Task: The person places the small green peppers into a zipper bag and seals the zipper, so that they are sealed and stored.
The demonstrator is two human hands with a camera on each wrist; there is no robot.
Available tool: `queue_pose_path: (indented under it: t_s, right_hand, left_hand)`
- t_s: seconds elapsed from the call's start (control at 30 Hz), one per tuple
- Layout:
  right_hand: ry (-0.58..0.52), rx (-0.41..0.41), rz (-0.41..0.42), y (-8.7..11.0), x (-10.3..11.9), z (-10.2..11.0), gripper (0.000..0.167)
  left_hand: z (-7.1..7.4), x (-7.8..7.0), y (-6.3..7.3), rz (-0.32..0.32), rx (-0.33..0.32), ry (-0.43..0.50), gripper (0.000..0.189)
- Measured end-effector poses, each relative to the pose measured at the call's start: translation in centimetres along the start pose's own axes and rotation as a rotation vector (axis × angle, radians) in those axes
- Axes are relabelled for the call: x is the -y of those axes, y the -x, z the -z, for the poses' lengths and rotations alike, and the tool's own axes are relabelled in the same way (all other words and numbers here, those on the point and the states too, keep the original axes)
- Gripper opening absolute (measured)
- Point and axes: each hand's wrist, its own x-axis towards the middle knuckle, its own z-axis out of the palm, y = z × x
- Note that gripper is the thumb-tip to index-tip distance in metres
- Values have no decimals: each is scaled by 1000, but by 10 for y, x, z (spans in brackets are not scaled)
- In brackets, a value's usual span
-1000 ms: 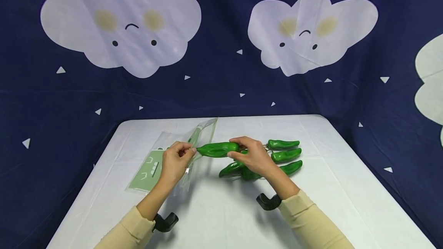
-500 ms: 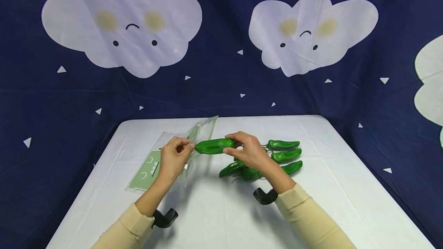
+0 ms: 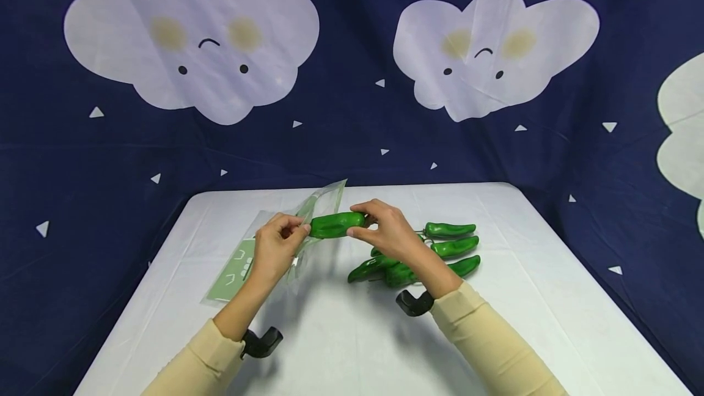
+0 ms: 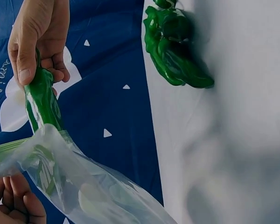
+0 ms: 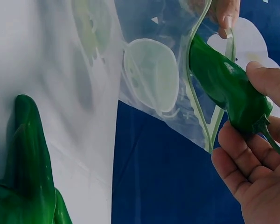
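My right hand [image 3: 387,231] pinches a green pepper [image 3: 337,225] by its stem end, above the table. In the right wrist view the pepper [image 5: 226,84] passes tip first between the two green-edged lips of a clear zip bag [image 5: 151,74]. My left hand [image 3: 277,246] pinches the lip of that bag [image 3: 324,197] and keeps its mouth apart. The left wrist view shows the bag [image 4: 100,182] hanging down, the pepper's lower end [image 4: 42,105] at its mouth and the right hand [image 4: 42,35] above.
Several more green peppers [image 3: 452,247] lie in a loose group on the white table [image 3: 352,335], to the right. A flat clear bag with a green printed face [image 3: 231,277] lies at the left. A dark blue cloth with clouds [image 3: 352,139] hangs behind the table.
The right hand has moved left and slightly up with the pepper, whose tip has gone into the bag's mouth. The left hand stays nearly in place on the bag.
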Motion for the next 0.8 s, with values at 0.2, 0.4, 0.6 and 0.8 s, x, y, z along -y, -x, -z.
queue_pose_path:
  t_s: [0.2, 0.4, 0.6, 0.8]
  right_hand:
    - [-21, -19, 19, -2, 2, -1, 43]
    - [-21, -36, 39, -4, 2, -3, 43]
    - [-40, 0, 26, -5, 2, -3, 44]
    - [-81, 26, 39, -7, 3, -2, 47]
  left_hand:
    - [2, -1, -2, 11, 13, 21, 6]
    - [2, -3, -3, 64, 13, 92, 7]
    - [9, -27, -3, 120, 24, 105, 10]
    - [15, -45, -4, 181, 40, 139, 10]
